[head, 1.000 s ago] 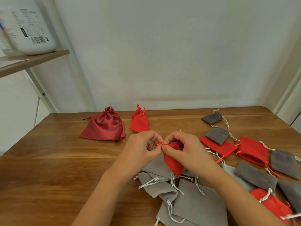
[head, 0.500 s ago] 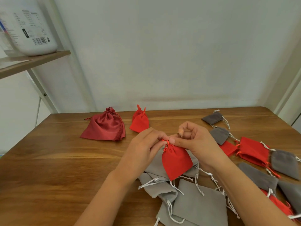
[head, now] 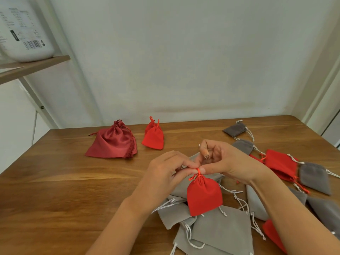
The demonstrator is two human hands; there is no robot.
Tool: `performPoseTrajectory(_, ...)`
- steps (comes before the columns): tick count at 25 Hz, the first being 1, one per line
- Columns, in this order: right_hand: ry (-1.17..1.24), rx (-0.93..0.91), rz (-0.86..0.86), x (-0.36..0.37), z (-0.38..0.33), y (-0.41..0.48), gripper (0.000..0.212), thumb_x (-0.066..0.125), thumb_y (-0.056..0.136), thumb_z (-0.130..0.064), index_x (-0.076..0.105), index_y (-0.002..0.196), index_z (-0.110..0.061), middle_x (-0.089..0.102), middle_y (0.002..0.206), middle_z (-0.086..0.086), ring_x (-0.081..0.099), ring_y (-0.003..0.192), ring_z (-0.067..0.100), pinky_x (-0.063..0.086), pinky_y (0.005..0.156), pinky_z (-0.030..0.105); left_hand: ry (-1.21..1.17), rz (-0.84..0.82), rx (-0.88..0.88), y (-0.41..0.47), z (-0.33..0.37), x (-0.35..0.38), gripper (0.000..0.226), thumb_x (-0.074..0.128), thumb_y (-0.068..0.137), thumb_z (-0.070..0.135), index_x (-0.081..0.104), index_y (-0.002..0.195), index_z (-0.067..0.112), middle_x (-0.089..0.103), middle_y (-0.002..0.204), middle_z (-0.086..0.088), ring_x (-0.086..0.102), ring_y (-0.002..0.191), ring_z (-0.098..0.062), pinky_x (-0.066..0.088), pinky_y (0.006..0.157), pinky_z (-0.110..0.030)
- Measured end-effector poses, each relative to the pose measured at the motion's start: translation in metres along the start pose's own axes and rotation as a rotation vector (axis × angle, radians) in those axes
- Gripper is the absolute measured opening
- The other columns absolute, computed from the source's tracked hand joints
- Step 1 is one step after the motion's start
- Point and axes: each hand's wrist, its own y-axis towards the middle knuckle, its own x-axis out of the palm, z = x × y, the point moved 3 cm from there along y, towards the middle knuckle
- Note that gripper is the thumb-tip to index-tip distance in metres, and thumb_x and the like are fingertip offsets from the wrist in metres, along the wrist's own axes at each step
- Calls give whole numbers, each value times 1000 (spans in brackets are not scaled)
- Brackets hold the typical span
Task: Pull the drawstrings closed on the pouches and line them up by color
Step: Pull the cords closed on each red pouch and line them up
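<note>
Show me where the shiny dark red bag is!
The shiny dark red bag lies far left on the table, just left of a small bright red pouch.

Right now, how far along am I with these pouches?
Done: a satin pouch and a red pouch sit cinched at the back. In hand: left hand and right hand pinch the cord of a third pouch. Left: the mixed grey and red pile, flat and unsorted.

Dangling a cinched red pouch (head: 203, 196) from left hand (head: 161, 173) and right hand (head: 226, 162), over grey pouches (head: 220, 229) lying flat beneath.
</note>
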Motion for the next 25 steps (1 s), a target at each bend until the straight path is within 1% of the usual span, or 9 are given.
performPoseTrajectory(5,-99,14,-26,8,-3,0,32,59,81,18,41,81,-8,64,79,6,58,68,8,47,62,16,-8,-23,-38,0,-2,-3,13,69,79,30,71,83,17,67,82,12,55,75,9,40,67,-6)
performPoseTrajectory(7,-173,20,2,10,-1,0,35,56,83,20,39,81,-10,61,79,7,53,67,8,43,59,16,36,-40,-52,0,-4,-4,15,69,79,34,71,81,19,67,77,11,55,69,3,41,63,-8)
performPoseTrajectory(10,-421,-20,123,8,-1,-1,35,58,79,10,37,77,-17,55,80,8,42,70,13,37,61,24,122,-4,-104,1,-8,-8,20,68,78,41,70,78,21,60,70,19,51,65,3,38,61,-6)
performPoseTrajectory(12,-617,-70,212,3,-4,-2,34,61,78,1,37,75,-21,56,80,3,42,71,11,37,63,25,117,-23,-151,2,-8,-7,15,70,79,39,69,79,24,55,71,26,52,68,4,38,64,-6)
performPoseTrajectory(15,-781,-124,257,2,-7,-3,30,62,79,-4,37,75,-20,53,78,-2,46,70,13,40,61,28,-36,-114,-262,1,-7,-2,6,69,84,27,66,80,28,61,73,19,56,72,0,42,67,-11)
performPoseTrajectory(17,-837,-163,265,7,-8,-1,32,61,80,-3,36,74,-22,50,76,1,45,70,19,40,62,35,-136,-140,-340,1,-6,-2,15,69,85,21,64,78,33,64,75,16,57,71,0,43,68,-13)
performPoseTrajectory(20,-921,-272,263,15,-11,1,38,59,78,0,32,71,-26,45,73,1,39,68,17,36,61,36,-235,-175,-397,2,-4,-6,21,67,86,16,63,76,33,61,70,19,51,66,4,40,66,-12)
performPoseTrajectory(23,-993,-368,249,19,-11,3,30,54,77,-9,30,71,-26,41,75,-5,38,69,16,34,60,32,-335,-179,-432,2,-6,-7,13,66,86,17,65,77,27,59,67,18,49,65,1,41,65,-16)
performPoseTrajectory(25,-970,-393,291,16,-12,3,26,49,76,-16,28,70,-30,41,76,-5,41,71,18,34,60,31,-342,-127,-445,2,-8,-6,6,66,85,24,65,79,24,59,68,17,50,66,1,41,65,-15)
